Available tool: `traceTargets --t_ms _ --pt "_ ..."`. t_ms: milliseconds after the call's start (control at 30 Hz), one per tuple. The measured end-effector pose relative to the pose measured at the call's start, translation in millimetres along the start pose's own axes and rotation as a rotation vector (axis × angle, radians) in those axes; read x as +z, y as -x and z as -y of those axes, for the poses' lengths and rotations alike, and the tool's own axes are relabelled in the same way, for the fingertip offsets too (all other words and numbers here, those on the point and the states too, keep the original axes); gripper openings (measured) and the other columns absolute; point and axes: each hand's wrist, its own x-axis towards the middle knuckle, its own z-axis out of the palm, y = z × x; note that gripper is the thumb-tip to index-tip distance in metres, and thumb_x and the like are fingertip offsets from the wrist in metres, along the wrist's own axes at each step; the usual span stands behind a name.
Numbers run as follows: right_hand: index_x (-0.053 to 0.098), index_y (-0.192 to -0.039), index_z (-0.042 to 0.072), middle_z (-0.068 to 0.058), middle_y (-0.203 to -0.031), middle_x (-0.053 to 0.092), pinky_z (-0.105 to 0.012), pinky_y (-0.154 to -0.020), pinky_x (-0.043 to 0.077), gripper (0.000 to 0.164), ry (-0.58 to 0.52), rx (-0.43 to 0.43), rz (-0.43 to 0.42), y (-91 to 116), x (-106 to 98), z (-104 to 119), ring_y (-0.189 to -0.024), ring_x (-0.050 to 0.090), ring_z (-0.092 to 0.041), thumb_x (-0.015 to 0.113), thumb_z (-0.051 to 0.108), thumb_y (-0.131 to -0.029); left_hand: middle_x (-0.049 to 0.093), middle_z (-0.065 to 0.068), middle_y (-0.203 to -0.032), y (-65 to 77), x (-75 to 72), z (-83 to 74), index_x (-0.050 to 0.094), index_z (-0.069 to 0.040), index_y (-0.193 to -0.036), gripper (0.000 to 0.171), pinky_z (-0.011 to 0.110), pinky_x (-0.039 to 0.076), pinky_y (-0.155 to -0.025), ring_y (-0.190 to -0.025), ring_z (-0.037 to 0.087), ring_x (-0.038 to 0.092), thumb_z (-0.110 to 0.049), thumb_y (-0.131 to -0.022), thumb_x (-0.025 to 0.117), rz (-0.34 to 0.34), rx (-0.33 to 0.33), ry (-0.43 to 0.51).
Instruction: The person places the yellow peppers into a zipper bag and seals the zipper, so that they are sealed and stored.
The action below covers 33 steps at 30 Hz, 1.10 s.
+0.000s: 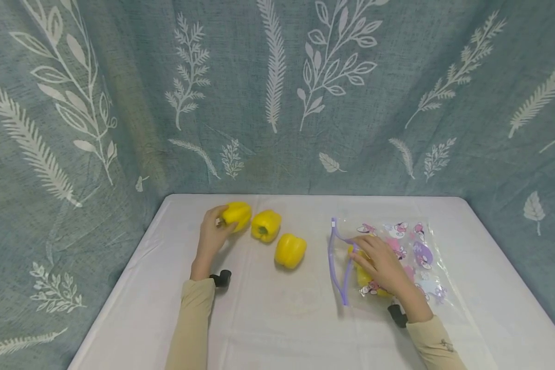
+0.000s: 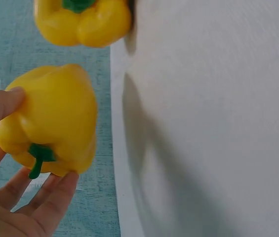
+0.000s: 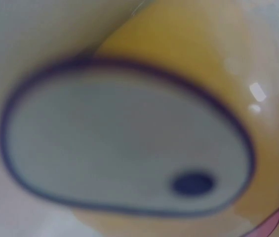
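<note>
A yellow bell pepper [image 1: 238,216] is in my left hand [image 1: 211,234], at the back left of the table. In the left wrist view, thumb and fingers hold this bell pepper [image 2: 55,113] around its stem end, above its shadow. Over on the right, my right hand [image 1: 383,262] grips the mouth of a clear zip bag [image 1: 423,277] by its purple zip strip [image 1: 332,257]. The strip's two sides stand apart. Yellow bell pepper [image 1: 363,275] shows inside the bag, partly under the hand. The right wrist view shows only blurred printed plastic [image 3: 129,138] over yellow.
Two more yellow bell peppers stand on the white-covered table [image 1: 277,324]: one bell pepper [image 1: 265,226] beside the held one, another bell pepper [image 1: 290,251] nearer the middle. A grey-green leaf-patterned curtain [image 1: 250,92] hangs behind and along both sides.
</note>
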Motion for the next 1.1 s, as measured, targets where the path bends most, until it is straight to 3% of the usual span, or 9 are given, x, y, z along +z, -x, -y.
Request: traceTargets --t_ms 333,633,1100 --pt "0.057 -0.122 0.016 -0.005 -0.123 0.057 -0.049 -0.099 0.038 0.034 0.000 0.009 0.006 -1 1 0 -0.118 0.049 -0.028 0.058 0.029 -0.091 0.037 0.016 -0.139 7.8 -3.7 -16.7 0.049 -0.005 -0.130 0.050 0.048 0.042 -0.099 -0.125 0.033 0.039 -0.012 -0.084 0.068 -0.017 0.018 0.075" --pt "0.058 -0.121 0.014 -0.006 -0.121 0.058 -0.051 -0.097 0.039 0.034 0.012 0.003 0.000 -2 1 0 -0.116 0.050 -0.029 0.058 0.028 -0.091 0.038 0.017 -0.139 11.6 -4.3 -33.4 0.050 -0.005 -0.129 0.050 0.050 0.043 -0.098 -0.126 0.034 0.039 -0.012 -0.083 0.069 -0.005 0.100 0.071" --pt "0.057 -0.121 0.016 -0.004 -0.122 0.058 -0.049 -0.099 0.038 0.034 0.010 0.022 0.016 -4 -1 2 -0.117 0.049 -0.028 0.058 0.029 -0.091 0.038 0.014 -0.139 13.5 -1.8 -60.5 0.051 -0.006 -0.128 0.049 0.049 0.044 -0.098 -0.129 0.031 0.037 -0.015 -0.084 0.069 0.044 0.150 0.018"
